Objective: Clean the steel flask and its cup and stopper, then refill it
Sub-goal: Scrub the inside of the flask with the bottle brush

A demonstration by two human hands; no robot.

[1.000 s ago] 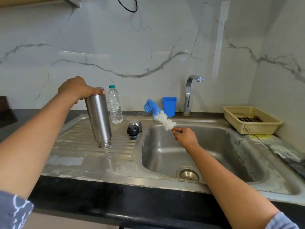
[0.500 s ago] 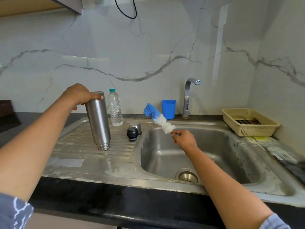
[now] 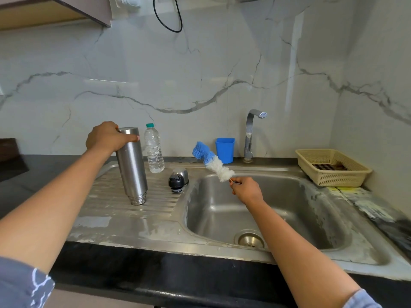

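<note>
Hardly any change across the last second: same grip on the flask [image 3: 131, 165] by the left hand [image 3: 106, 137], fingers and thumb wrapped round its base; same pinch on the thin handle of the brush [image 3: 211, 161] by the right hand [image 3: 245, 188], held over the far left part of the sink [image 3: 289, 207]. Only a slight lift of the view. No flow visible at the tap [image 3: 250, 134]. Reads as a pause between steps: probably draining after a rinse, with the scrub either done or about to start. Refill from the bottle [image 3: 154, 150] not yet begun.

Flask on the ribbed drainboard [image 3: 106, 192], left of the sink, upside down: mouth down and touching the ribs, base up in the palm. Long axis near upright, leaning a little, top toward the left and bottom toward the right. Brush head up and to the far left, blue tip highest, white bristles nearest the fingers.

Stopper [image 3: 176, 182] right of the flask, near the sink edge, black, standing on the drainboard. Behind it, touching or nearly so, what looks like the steel cup [image 3: 184, 172], partly hidden, so hard to be sure. Bottle just beyond the flask, capped.
</note>
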